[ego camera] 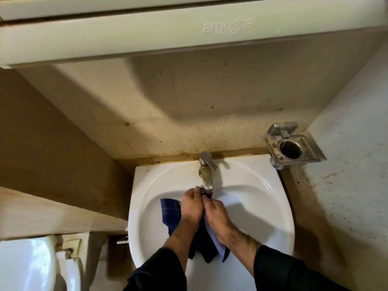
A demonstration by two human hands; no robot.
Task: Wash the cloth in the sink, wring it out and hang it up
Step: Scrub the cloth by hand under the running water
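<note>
Both hands meet under the tap (206,175) over the sink (273,206): left hand (192,205) and right hand (216,215) pinch the dark blue cloth (171,213) between them. Soft, limp and probably heavy with water, it is best gathered into a bunch and gripped at both ends.

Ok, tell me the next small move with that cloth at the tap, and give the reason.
Probably rub the bunched part between the fingers under the spout. Both the left hand and right hand already grip the blue cloth just below the tap, over the sink, with most of the cloth hanging down unwrung. Whether water is running cannot be told.
</note>
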